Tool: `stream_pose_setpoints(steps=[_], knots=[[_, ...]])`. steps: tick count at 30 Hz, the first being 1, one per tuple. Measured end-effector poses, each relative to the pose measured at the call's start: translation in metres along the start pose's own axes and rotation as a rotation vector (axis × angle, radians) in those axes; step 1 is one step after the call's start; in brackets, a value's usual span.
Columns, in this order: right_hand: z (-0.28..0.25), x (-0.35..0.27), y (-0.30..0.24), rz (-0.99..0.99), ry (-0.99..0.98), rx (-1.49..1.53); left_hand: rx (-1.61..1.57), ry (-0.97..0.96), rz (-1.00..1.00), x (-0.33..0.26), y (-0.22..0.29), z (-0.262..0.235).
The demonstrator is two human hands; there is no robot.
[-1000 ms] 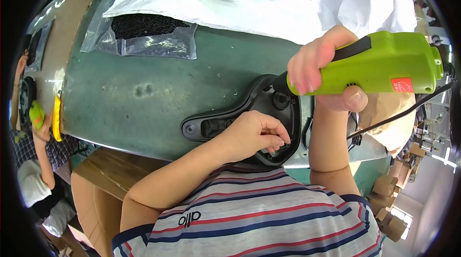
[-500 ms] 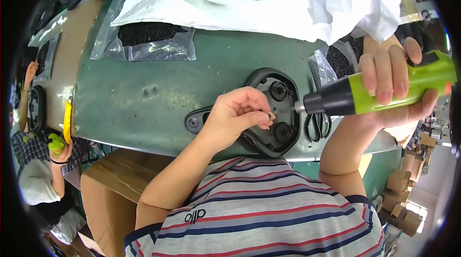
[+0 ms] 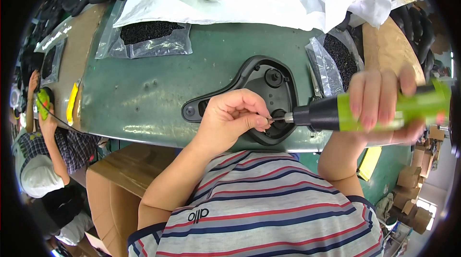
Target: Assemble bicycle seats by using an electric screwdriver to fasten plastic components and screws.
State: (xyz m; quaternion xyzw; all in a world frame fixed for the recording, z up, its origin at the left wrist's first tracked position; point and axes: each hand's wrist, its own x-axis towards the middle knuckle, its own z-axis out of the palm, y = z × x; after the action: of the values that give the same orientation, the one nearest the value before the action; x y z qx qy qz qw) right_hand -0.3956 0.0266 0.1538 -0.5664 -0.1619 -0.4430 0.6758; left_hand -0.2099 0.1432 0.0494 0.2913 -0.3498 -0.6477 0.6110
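Note:
A black saddle-shaped plastic shell [image 3: 258,95] lies open side up on the green table, its narrow end to the left. Over its middle, my left hand [image 3: 231,117] pinches a tiny dark screw between thumb and forefinger; most of it is hidden. My right hand [image 3: 382,103], slightly blurred, is wrapped around a green-and-black electric screwdriver [image 3: 321,114] held level. The bit of the screwdriver points left and meets the left fingertips, above a round post of the shell.
Bags of small black pieces lie at the far left [image 3: 149,41] and right [image 3: 338,58]. White sheeting [image 3: 269,10] covers the back. Scissors [image 3: 314,82] are partly hidden behind the screwdriver. A cardboard box [image 3: 115,180] stands below the table's front edge. A co-worker [image 3: 41,161] is at the left.
My right hand has brought the screwdriver left and down, so its bit now reaches my left fingertips. The left hand keeps its pinch over the shell. The co-worker's hands have shifted.

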Motion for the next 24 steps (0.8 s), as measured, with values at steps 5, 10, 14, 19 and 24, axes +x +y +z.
stream_pose_setpoints(steps=[5,10,14,19,24], knots=[[0.031,-0.005,-0.005,0.002,-0.055,-0.196,0.093,0.049,-0.028,0.001,-0.007,0.006],[0.002,-0.028,0.000,-0.091,0.288,0.038,0.190,0.117,0.228,-0.007,0.002,0.013],[0.020,-0.028,0.000,-0.092,0.055,-0.136,0.431,0.091,0.029,-0.002,0.005,0.010],[0.020,-0.033,0.002,0.122,0.056,-0.175,0.560,0.138,0.064,0.017,0.004,0.000],[0.026,-0.029,0.004,0.289,-0.107,-0.179,0.479,0.083,-0.131,0.031,-0.012,-0.010]])
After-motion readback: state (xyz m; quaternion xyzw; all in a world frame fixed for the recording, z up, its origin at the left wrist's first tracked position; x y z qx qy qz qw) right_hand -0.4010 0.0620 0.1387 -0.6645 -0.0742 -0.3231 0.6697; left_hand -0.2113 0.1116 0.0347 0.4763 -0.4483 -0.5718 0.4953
